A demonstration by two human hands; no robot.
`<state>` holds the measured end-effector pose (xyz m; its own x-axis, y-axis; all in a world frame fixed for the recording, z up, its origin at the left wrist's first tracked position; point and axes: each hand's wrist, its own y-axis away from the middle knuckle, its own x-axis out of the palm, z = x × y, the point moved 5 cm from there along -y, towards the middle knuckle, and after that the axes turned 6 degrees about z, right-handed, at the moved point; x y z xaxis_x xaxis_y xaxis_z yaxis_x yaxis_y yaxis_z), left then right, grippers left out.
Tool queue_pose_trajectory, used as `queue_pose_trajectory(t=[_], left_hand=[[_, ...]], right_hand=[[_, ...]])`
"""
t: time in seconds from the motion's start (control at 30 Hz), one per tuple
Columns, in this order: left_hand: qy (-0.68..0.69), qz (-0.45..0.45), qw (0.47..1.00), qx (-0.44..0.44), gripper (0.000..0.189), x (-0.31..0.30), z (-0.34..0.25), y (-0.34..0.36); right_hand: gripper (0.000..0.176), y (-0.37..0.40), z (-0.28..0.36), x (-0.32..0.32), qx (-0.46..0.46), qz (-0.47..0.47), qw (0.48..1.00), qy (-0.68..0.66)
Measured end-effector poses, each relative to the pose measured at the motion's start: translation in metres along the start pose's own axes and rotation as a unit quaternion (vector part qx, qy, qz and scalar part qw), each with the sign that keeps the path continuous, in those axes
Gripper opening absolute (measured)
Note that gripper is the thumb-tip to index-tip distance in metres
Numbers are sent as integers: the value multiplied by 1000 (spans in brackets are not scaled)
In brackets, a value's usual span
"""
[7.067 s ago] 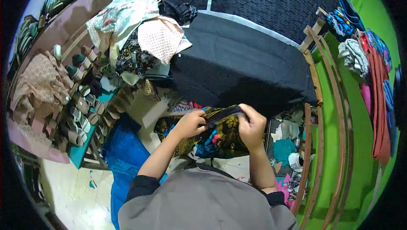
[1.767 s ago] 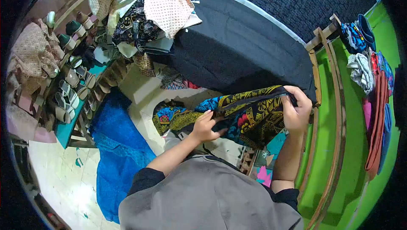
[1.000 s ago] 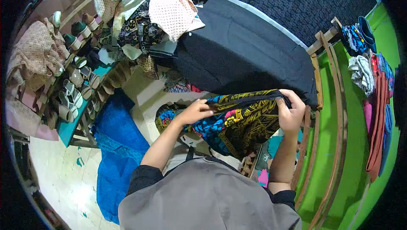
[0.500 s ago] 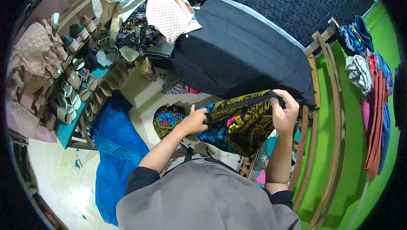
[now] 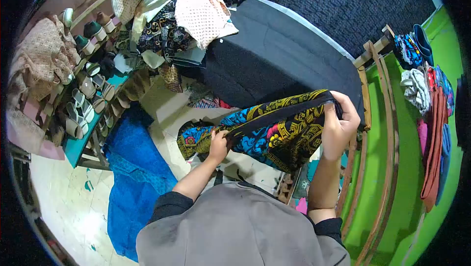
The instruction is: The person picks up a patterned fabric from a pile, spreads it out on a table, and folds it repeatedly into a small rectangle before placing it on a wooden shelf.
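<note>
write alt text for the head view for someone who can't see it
Left hand and right hand hold a patterned cloth spread between them. A blue cloth, shoes on a teal shelf and a fabric heap are at left; a green wall is at right.

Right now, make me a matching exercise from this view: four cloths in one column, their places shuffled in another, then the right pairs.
Cloths
1. Black-and-yellow patterned cloth
2. Blue cloth
3. Rust-red cloth
4. Pale dotted cloth

Places
A. Beside the shoe rack
B. In the heap of fabrics
C. Between the left hand and right hand
D. In front of the green wall

Pairs: 1-C, 2-A, 3-D, 4-B
</note>
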<state>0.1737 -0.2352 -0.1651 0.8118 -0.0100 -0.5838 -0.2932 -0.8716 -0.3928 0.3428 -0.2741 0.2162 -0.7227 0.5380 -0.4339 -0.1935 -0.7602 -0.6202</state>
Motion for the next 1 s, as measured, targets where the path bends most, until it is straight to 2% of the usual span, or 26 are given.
queue_pose_trajectory(t=[0.07, 0.17, 0.3, 0.33, 0.43, 0.47, 0.57, 0.6, 0.73, 0.83, 0.87, 0.97, 1.0], left_hand=[[-2, -1, 999, -41, 19, 0, 2, 0], [86, -66, 979, -175, 25, -6, 16, 3], [-128, -80, 982, -118, 21, -20, 15, 7], [-201, -82, 974, -59, 18, -20, 10, 9], [-161, -107, 981, -4, 18, 3, 5, 13], [-149, -162, 975, -16, 19, 10, 4, 8], [-187, -194, 963, 32, 19, -11, -40, -14], [-222, -174, 958, 53, 17, -13, -50, -17], [-247, -210, 943, 81, 26, -4, -72, -21], [-255, -180, 949, 38, 27, -2, -78, -18], [-261, -172, 949, 23, 19, -4, -78, -17], [-232, -184, 955, 29, 13, -7, -64, -11], [-210, -153, 966, -6, 14, -12, -57, -10]], right_hand=[[9, -2, 4, 6, 1, -4, 1000, -9], [9, -4, 4, 8, 12, -22, 1000, -19], [10, -8, -3, 2, 28, -43, 999, -9], [10, -9, -4, 2, 14, -43, 999, 11], [9, -8, 1, 8, 6, -35, 999, 8], [8, -6, 1, 12, 18, -41, 999, -1], [8, -6, 1, 18, 7, -16, 1000, 3], [8, -5, 1, 19, 10, -15, 1000, 1], [8, -5, -8, 23, 14, -12, 1000, -8], [7, -4, -9, 25, 27, -18, 999, -19], [7, -3, -10, 25, 34, -21, 999, -24], [9, -2, -15, 22, 52, -8, 999, -16], [8, -2, -16, 20, 46, -10, 999, -5]])
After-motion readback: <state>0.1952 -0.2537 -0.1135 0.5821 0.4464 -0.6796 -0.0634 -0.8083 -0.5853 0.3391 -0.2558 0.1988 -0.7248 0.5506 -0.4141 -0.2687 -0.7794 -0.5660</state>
